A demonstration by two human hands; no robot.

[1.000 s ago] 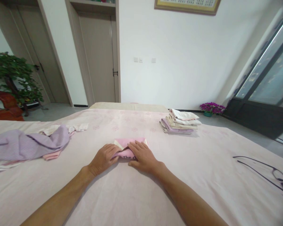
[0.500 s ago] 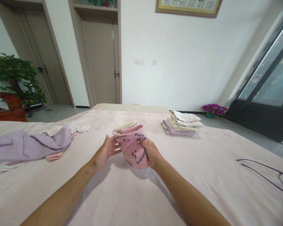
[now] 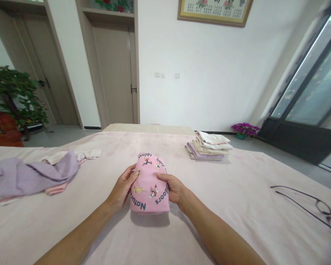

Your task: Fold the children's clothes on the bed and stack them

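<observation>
A folded pink garment (image 3: 149, 184) with dark lettering and small cartoon figures is held between my two hands, just above the pale pink bedspread (image 3: 105, 239). My left hand (image 3: 123, 187) grips its left edge, thumb on the printed face and fingers behind. On the opposite edge, my right hand (image 3: 174, 187) pinches it the same way, its thumb lying across the print. The fingers behind the cloth are hidden. The print faces up toward me, and a shadow shows under the near edge.
A neat stack of folded clothes (image 3: 209, 145) sits to the right beyond my hands. Loose clothes, with a lavender garment (image 3: 30, 173) on top, lie at the left. Eyeglasses (image 3: 317, 206) rest near the right edge. A potted purple flower (image 3: 244, 129) stands by the wall.
The pink garment has gone from a curled, upright bundle to a flat packet with its printed face showing. My left hand has closed on its left edge. The camera view has shifted slightly.
</observation>
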